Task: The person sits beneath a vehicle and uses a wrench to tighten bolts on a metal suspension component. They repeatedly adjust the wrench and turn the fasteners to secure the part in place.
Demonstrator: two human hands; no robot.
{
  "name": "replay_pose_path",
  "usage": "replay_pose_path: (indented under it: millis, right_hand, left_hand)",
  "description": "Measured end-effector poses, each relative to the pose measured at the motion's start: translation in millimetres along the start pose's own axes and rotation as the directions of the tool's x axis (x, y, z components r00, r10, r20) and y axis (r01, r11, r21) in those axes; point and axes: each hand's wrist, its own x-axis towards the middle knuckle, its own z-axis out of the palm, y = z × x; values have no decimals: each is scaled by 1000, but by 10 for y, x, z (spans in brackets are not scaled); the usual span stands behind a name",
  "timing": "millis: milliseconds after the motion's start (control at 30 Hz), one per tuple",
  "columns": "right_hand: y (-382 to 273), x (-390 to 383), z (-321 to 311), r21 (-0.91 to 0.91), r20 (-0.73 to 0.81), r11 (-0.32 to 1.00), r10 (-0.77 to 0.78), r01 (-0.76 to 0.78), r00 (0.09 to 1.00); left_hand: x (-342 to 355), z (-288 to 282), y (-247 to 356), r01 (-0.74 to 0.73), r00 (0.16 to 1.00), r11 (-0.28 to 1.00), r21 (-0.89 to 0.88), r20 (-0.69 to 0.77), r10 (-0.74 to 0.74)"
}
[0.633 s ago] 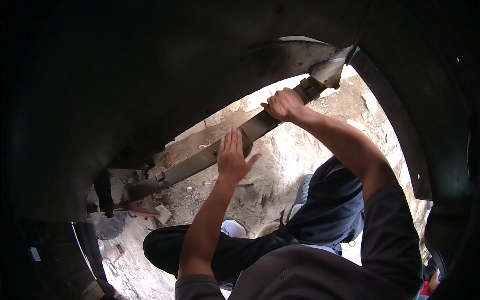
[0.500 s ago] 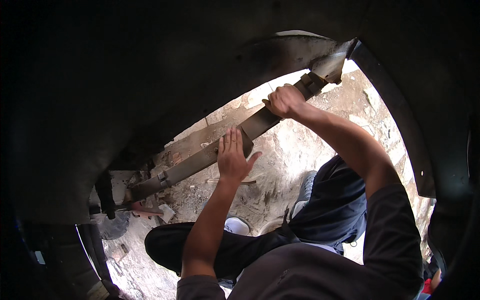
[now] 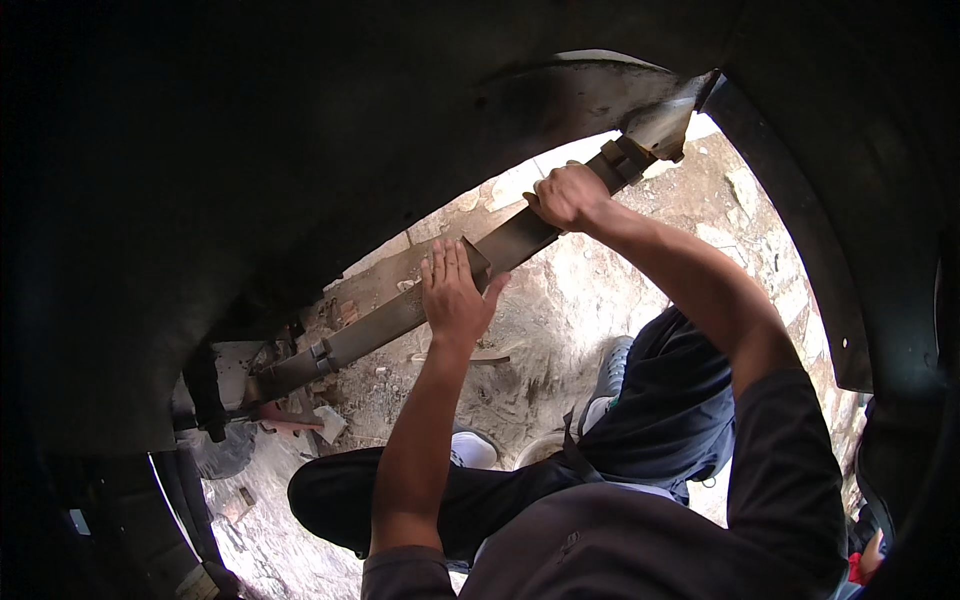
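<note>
A long flat metal bar with a clip near each end, looking like a leaf spring (image 3: 374, 327), runs slantwise from lower left to upper right. My left hand (image 3: 457, 297) lies flat on its middle, fingers stretched together and thumb out. Just past those fingers shows the squared edge of a dull brown flat piece (image 3: 478, 264); its kind is unclear. Farther up, my right hand (image 3: 570, 197) is closed around the bar below the upper clip (image 3: 624, 160). The right palm side is hidden.
A dark curved panel (image 3: 400, 130) arches overhead, with a dark rim (image 3: 800, 210) at right. The bar's upper end meets a pale bracket (image 3: 662, 122). My legs fold over rough, littered ground (image 3: 560, 330). A clear plastic bag (image 3: 222, 452) lies at lower left.
My left hand has slid slightly up and left, and the brown piece's edge has shifted with it. My right hand keeps its hold on the bar.
</note>
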Motion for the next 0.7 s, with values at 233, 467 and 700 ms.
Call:
replay_pose_path:
  millis: [233, 467, 700]
  right_hand:
    - [114, -31, 87, -5, -34, 1000, 6, -6, 999]
    - [36, 34, 84, -30, -9, 1000, -7, 7, 1000]
    - [123, -16, 101, -75, -92, 997, -26, 19, 995]
  left_hand:
    - [-275, -71, 75, -87, 996, 995, -43, 31, 88]
    - [147, -39, -12, 55, 994, 997, 49, 94, -60]
    - [-370, 28, 181, -49, 993, 998, 34, -103, 52]
